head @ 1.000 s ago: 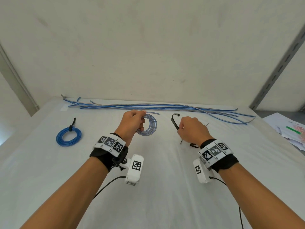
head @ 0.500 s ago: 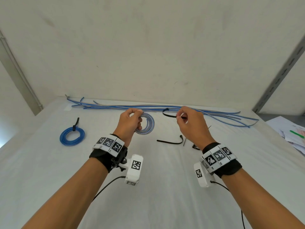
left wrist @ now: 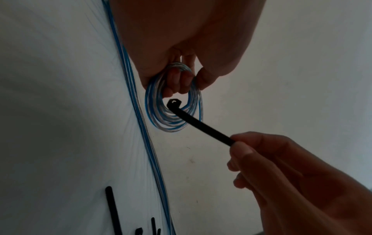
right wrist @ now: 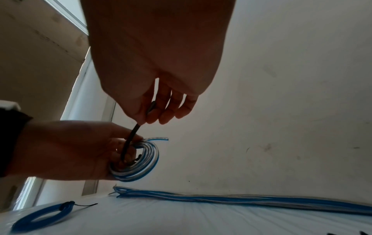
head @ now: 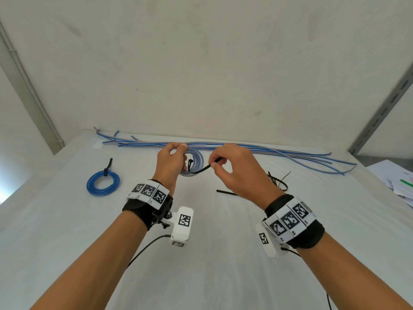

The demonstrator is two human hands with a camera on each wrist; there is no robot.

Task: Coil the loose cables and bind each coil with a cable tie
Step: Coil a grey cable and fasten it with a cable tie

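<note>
My left hand (head: 173,161) holds a small blue-and-clear cable coil (head: 196,162) above the white table, fingers curled through its ring (left wrist: 175,111). My right hand (head: 225,163) pinches a black cable tie (head: 200,170) by its tail. The tie's head (left wrist: 173,103) pokes into the coil's opening from the right. In the right wrist view the tie (right wrist: 130,139) runs down from my right fingertips into the coil (right wrist: 138,163) in my left hand (right wrist: 66,151).
A bound blue coil (head: 103,183) lies at the left. Several loose blue and grey cables (head: 257,149) stretch along the table's far edge by the wall. Spare black ties (head: 277,182) lie at the right, one more (head: 225,192) under my right hand. Papers (head: 397,180) sit far right.
My right hand lifted the tie off the table and carried it left to the coil; its head now sits inside the ring. My left hand kept the coil, almost still.
</note>
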